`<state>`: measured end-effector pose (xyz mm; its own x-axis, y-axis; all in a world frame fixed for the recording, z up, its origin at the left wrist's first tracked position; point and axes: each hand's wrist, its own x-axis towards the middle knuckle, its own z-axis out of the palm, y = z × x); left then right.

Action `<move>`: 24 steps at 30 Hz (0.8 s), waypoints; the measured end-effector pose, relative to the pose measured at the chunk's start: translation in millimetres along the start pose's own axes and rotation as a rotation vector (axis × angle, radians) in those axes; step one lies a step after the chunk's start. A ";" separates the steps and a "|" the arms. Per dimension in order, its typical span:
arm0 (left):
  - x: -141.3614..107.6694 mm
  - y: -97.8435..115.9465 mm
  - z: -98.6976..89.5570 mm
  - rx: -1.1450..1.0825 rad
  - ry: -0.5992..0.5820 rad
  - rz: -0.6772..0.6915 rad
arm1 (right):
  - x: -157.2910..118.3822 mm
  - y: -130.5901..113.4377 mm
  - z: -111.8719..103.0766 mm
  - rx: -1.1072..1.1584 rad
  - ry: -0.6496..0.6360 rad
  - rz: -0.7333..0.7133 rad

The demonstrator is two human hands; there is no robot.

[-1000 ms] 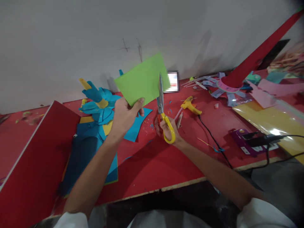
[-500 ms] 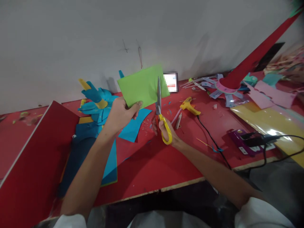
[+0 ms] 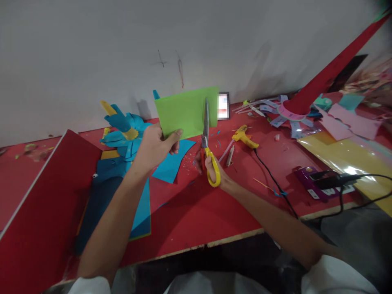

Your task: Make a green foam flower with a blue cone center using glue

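My left hand (image 3: 161, 145) pinches the lower left edge of a light green paper sheet (image 3: 183, 114), held up above the table. My right hand (image 3: 214, 167) grips scissors (image 3: 216, 175) with a yellow and a red handle. Their blades point upward and overlap the right part of the sheet; whether they are cutting into it I cannot tell. Below the sheet a curved blue paper piece (image 3: 171, 171) lies on the red table (image 3: 196, 216). Behind my left hand stands a blue and yellow paper flower (image 3: 125, 130).
A yellow glue gun (image 3: 245, 136) with a black cord lies right of the scissors. Farther right are a purple power strip (image 3: 318, 183), a yellow sheet (image 3: 361, 163) and a red cone (image 3: 330, 77). A red board (image 3: 45, 196) leans at the left, beside blue sheets (image 3: 143, 212).
The green sheet has turned slightly, its right edge now more upright and its top edge flatter. The scissors have shifted only a little relative to it, and both hands keep their hold.
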<state>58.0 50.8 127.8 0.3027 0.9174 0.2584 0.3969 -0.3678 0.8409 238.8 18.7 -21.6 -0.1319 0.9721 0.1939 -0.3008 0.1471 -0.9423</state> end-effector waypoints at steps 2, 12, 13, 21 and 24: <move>0.1 0.1 -3.0 0.025 -0.043 -0.010 | 0.0 2.4 0.5 -0.018 0.019 -0.023; -2.4 3.9 -10.8 -0.083 0.040 -0.047 | -7.2 -7.7 -0.7 -0.073 0.028 0.002; -2.6 4.4 -10.4 -0.110 0.068 -0.054 | -7.4 -7.9 -0.4 -0.072 0.026 0.002; -3.7 8.2 -12.1 -0.034 0.066 -0.038 | -5.5 3.2 0.0 -0.077 0.024 0.002; -3.7 7.1 -13.8 0.019 0.005 -0.018 | -5.8 4.2 -0.3 -0.104 -0.010 -0.021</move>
<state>47.8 46.9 139.4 0.2905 0.9247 0.2458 0.4188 -0.3539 0.8363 238.6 13.8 -26.7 -0.1368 0.9668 0.2160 -0.2036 0.1859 -0.9612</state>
